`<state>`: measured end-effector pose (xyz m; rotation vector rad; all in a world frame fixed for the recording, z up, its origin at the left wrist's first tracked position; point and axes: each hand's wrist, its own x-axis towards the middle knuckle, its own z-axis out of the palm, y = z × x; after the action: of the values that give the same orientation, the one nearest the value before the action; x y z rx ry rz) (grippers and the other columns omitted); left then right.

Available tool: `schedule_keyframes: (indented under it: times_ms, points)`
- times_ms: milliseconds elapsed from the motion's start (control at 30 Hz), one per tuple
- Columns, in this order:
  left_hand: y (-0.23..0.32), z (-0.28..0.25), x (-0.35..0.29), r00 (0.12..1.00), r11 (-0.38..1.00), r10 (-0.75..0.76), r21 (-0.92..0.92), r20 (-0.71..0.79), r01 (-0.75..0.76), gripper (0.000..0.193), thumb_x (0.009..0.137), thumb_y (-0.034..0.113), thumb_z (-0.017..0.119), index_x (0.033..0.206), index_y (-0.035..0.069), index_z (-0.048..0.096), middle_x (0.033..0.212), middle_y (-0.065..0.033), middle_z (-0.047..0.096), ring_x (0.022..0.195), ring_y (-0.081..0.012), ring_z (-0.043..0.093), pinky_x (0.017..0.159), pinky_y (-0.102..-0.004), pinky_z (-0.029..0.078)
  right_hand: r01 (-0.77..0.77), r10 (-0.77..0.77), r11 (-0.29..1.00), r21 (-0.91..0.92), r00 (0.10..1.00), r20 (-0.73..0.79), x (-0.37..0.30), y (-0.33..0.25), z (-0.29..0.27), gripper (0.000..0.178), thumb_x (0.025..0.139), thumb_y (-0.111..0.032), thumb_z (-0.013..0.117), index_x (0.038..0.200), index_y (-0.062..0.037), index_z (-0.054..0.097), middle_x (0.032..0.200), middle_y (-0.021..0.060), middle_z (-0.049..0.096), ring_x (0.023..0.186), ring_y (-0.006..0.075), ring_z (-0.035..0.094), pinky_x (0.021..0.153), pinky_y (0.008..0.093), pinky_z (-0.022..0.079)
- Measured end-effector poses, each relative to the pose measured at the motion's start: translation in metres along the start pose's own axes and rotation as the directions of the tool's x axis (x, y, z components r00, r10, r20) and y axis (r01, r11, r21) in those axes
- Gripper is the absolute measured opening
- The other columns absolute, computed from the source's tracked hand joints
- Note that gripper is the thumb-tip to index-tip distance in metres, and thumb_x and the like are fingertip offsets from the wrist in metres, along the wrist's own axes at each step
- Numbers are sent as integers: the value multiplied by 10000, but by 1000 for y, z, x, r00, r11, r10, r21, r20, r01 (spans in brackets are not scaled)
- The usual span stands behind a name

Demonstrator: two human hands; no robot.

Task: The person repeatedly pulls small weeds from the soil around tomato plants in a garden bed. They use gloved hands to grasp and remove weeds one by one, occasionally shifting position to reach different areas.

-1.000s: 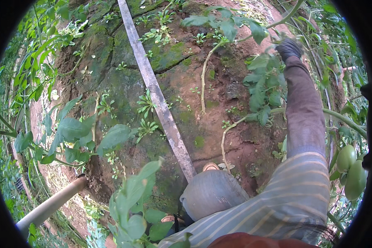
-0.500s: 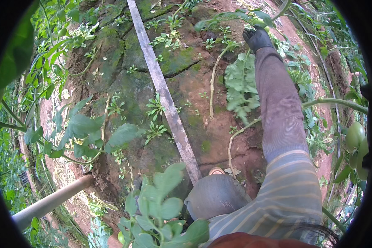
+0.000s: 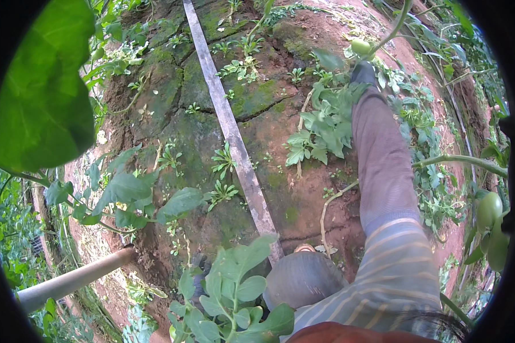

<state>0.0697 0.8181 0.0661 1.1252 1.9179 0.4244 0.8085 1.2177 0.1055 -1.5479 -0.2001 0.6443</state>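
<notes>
My right arm reaches far forward, its dark gloved hand just below a green tomato on a thick stem. That hand looks closed, and a leafy tomato branch hangs from it; leaves and blur cover part of the fingers. Another tomato leaf lies beside the hand. Low in the view, part of my left hand, in a dark glove, shows behind nearby tomato leaves; its fingers are mostly hidden.
A long flat strip runs over cracked, mossy soil with small weeds. At lower left a pole slants in. My knee is below. Green tomatoes hang at right, and a large leaf fills the upper left.
My right hand has dropped slightly, and the hanging leaves have swung up against its wrist. The green tomato is now more exposed. Part of my left hand has come into sight behind leaves.
</notes>
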Motion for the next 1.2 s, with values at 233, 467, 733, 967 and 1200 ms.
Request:
schedule_keyframes:
  times_ms: [233,467,733,967,1200]
  points:
    - [-3,-1,-8,1000,1000,-5,19,15,4,524,903,17,534,1402,47,375,1213,-102,567,1045,-160,558,916,-273,424,548,-281,282,-788,832,478,-65,22,-39,286,859,-252,477,1035,-158,682,1067,152,660,976,337,623,886,425,459]
    - [1,-2,-5,1000,1000,2,31,10,-3,525,903,16,533,1403,46,374,1225,-107,561,1049,-162,558,918,-272,424,919,406,-71,-389,383,830,-174,29,-26,700,766,-291,715,1396,-215,419,1509,83,283,1243,314,482,1015,418,416]
    - [6,-3,-7,1000,1000,6,15,1,-6,526,903,15,532,1404,44,372,1239,-112,555,1054,-166,558,920,-270,424,726,391,-540,-426,664,637,-133,38,-51,738,574,-270,825,1231,-81,545,1164,161,616,984,307,646,791,402,525]
    - [8,-7,-11,1000,1000,15,20,-2,-15,527,903,14,531,1405,42,371,1251,-116,549,1058,-169,557,922,-269,424,426,-65,-754,-500,709,702,-5,-51,-131,256,853,-181,470,894,-110,713,897,143,693,837,289,673,722,413,533]
    - [9,-9,-11,1000,998,28,52,8,-29,528,903,13,530,1405,41,370,1263,-121,543,1063,-171,557,924,-268,423,261,-105,-757,-599,856,506,-20,-118,-123,263,845,-183,486,921,-72,712,953,186,679,930,313,659,764,428,515]
